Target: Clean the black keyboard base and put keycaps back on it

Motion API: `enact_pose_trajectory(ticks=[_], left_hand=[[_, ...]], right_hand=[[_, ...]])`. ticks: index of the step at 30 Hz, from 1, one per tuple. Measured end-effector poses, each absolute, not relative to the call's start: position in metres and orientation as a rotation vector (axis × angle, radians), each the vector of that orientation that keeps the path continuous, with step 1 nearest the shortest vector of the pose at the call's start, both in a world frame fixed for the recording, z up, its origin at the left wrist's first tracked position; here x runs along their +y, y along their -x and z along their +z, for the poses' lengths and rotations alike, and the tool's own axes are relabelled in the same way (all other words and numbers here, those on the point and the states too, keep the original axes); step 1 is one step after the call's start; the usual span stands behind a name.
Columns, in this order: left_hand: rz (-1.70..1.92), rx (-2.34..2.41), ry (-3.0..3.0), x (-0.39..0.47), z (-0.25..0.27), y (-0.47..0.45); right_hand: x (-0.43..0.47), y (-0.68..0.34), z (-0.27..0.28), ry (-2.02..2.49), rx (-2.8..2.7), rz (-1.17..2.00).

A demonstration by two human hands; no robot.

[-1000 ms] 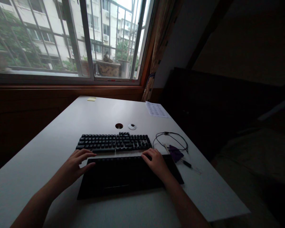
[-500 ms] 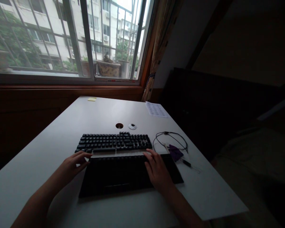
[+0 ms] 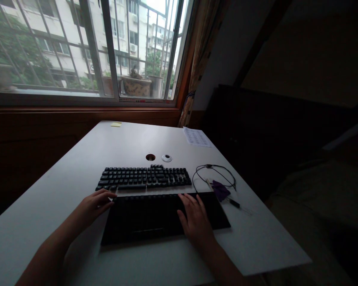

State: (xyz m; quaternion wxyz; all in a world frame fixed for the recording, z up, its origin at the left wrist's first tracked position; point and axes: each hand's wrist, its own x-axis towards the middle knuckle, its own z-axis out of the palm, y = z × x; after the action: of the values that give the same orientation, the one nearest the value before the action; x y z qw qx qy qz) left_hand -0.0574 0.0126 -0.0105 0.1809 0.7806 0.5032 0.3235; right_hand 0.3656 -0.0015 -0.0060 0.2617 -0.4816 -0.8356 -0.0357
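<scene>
A black keyboard base (image 3: 143,218) lies on the white desk in front of me, its surface mostly dark, with a row of keycaps along its far edge. My left hand (image 3: 100,202) is at its far left corner, thumb and fingertips closed on the edge there. On the right part of the base rests my right hand (image 3: 197,220), palm down and fingers apart, fingertips near the far row; it holds nothing. Just behind the base, loose black keycaps (image 3: 125,174) stand laid out in keyboard order.
Right of the keycaps are a coiled black cable (image 3: 217,165), a purple cloth-like piece (image 3: 220,190) and a black-handled wire tool (image 3: 234,203). Farther back sit a cable hole (image 3: 150,157), its round white cover (image 3: 167,158), a printed sheet (image 3: 197,137) and yellow sticky notes (image 3: 116,124).
My right hand has drawn back slightly toward me, its fingertips leaving the gap by the keycaps and settling over the base. My left hand stays at the corner.
</scene>
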Motion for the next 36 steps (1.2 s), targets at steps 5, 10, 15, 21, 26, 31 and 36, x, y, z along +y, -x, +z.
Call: enact_pose_trajectory(ticks=[5, 10, 15, 21, 26, 31, 36], left_hand=[[0.899, 1.433, -2.202, 0.013, -0.012, 0.058], [0.889, 1.443, -2.181, 0.013, -0.013, 0.058], [0.841, 1.465, -2.165, 0.014, -0.014, 0.059], [0.836, 1.470, -2.153, 0.015, -0.017, 0.060], [0.841, 1.470, -2.150, 0.014, -0.018, 0.059], [0.833, 1.484, -2.130, 0.014, -0.018, 0.059], [0.826, 1.479, -2.124, 0.015, -0.019, 0.060]], right_hand=[[-0.003, -0.359, -0.003, 1.256, -2.287, -0.123], [-0.002, -0.351, 0.001, 1.172, -2.441, -0.045], [-0.003, -0.350, 0.001, 1.181, -2.464, -0.068], [-0.004, -0.350, -0.002, 1.173, -2.480, -0.133], [-0.004, -0.350, -0.001, 1.181, -2.475, -0.154], [-0.005, -0.349, -0.002, 1.184, -2.455, -0.157], [-0.005, -0.350, -0.006, 1.195, -2.396, -0.173]])
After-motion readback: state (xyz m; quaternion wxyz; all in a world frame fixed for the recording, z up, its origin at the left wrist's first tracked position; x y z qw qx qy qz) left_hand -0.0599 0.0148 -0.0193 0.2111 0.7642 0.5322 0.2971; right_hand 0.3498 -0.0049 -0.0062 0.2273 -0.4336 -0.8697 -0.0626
